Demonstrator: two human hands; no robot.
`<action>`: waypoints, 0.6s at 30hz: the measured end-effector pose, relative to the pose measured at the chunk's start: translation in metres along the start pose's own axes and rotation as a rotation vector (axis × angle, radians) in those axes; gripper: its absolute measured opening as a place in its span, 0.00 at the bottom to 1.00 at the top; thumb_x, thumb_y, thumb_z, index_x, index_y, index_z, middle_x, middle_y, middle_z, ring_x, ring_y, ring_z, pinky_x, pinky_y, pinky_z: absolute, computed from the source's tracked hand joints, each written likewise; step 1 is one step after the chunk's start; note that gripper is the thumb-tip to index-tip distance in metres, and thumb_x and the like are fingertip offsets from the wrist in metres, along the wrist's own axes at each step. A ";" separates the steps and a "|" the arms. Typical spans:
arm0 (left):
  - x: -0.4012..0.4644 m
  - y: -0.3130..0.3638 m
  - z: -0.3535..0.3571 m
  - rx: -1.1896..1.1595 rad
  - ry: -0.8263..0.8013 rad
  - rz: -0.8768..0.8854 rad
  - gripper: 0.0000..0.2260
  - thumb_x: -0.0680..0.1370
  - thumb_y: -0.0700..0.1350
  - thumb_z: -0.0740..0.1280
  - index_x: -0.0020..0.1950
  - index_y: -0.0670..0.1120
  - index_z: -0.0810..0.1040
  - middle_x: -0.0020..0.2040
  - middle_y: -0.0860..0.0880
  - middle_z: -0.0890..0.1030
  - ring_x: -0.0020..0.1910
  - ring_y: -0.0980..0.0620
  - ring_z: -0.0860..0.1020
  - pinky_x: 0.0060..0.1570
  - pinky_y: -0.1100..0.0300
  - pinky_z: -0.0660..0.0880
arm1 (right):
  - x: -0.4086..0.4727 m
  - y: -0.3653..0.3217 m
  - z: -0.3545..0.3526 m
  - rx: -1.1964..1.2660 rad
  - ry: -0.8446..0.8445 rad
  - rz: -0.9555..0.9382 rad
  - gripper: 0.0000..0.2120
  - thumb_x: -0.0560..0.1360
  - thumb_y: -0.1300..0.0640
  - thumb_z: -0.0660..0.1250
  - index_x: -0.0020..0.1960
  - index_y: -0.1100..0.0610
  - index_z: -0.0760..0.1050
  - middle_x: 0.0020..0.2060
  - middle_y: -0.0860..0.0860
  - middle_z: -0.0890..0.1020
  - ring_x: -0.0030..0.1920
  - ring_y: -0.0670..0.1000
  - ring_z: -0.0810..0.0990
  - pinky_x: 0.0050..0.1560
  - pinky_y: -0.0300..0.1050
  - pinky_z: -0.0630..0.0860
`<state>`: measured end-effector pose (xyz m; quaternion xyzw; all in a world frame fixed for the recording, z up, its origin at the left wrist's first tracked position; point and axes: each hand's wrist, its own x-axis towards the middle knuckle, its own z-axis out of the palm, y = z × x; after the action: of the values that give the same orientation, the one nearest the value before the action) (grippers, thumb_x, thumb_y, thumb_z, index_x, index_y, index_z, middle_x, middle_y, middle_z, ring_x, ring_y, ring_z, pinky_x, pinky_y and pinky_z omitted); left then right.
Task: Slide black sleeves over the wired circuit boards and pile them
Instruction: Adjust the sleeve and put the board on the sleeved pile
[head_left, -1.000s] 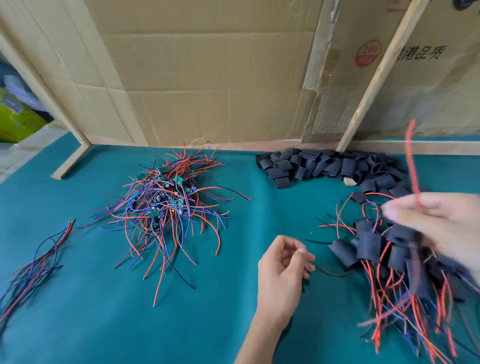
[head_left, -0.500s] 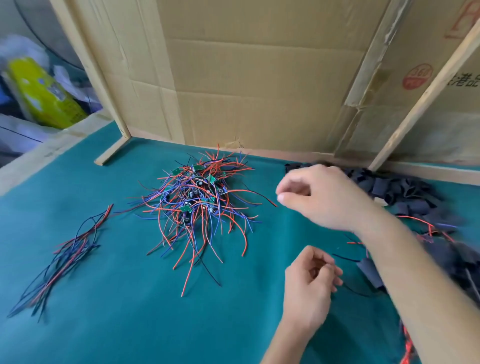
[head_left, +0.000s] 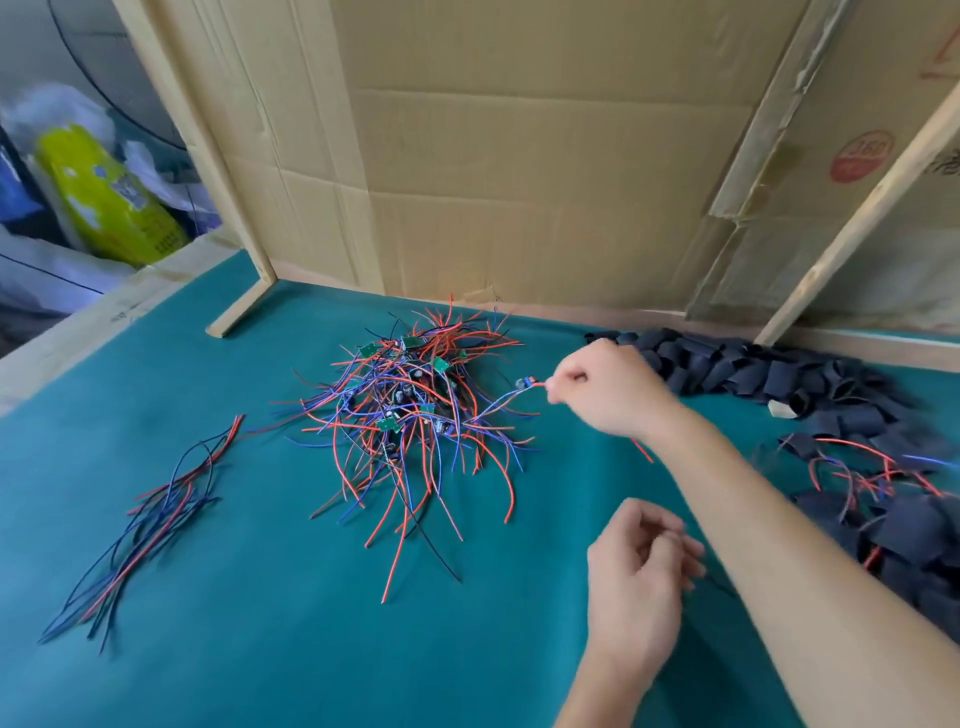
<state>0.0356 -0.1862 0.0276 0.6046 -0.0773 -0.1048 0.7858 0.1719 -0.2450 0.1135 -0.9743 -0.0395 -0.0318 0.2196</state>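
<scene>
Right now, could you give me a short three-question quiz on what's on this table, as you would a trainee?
1. True or false: the right hand pinches a red wire at the edge of the board pile.
2. Where do the empty sleeves lie? A) along the cardboard wall, on the right B) at the near left corner C) under the loose wires
3. What does the left hand hold?

Key:
1. True.
2. A.
3. Nothing clearly visible; its fingers are loosely curled above the green mat.
</scene>
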 end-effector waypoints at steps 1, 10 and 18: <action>0.003 -0.006 0.000 -0.018 0.028 0.000 0.05 0.77 0.44 0.62 0.45 0.49 0.77 0.37 0.50 0.83 0.32 0.60 0.79 0.35 0.68 0.75 | -0.012 0.009 -0.014 0.046 0.039 0.004 0.11 0.78 0.52 0.70 0.40 0.54 0.86 0.30 0.56 0.80 0.38 0.58 0.80 0.38 0.49 0.71; 0.015 -0.026 0.001 -0.106 0.177 -0.009 0.17 0.88 0.50 0.55 0.53 0.42 0.80 0.41 0.46 0.85 0.38 0.49 0.82 0.39 0.55 0.79 | -0.149 0.064 -0.013 0.217 -0.276 0.060 0.11 0.77 0.53 0.69 0.36 0.51 0.81 0.29 0.46 0.85 0.28 0.42 0.77 0.37 0.40 0.74; 0.015 -0.029 0.000 0.008 0.169 0.012 0.12 0.84 0.33 0.55 0.48 0.41 0.77 0.39 0.47 0.83 0.37 0.52 0.79 0.38 0.61 0.75 | -0.076 0.093 -0.025 0.282 -0.153 0.235 0.08 0.73 0.56 0.73 0.36 0.55 0.84 0.32 0.49 0.86 0.35 0.50 0.84 0.33 0.36 0.76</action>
<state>0.0475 -0.1974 -0.0007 0.6138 -0.0145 -0.0485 0.7878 0.1033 -0.3438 0.0903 -0.9314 0.0541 0.0742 0.3523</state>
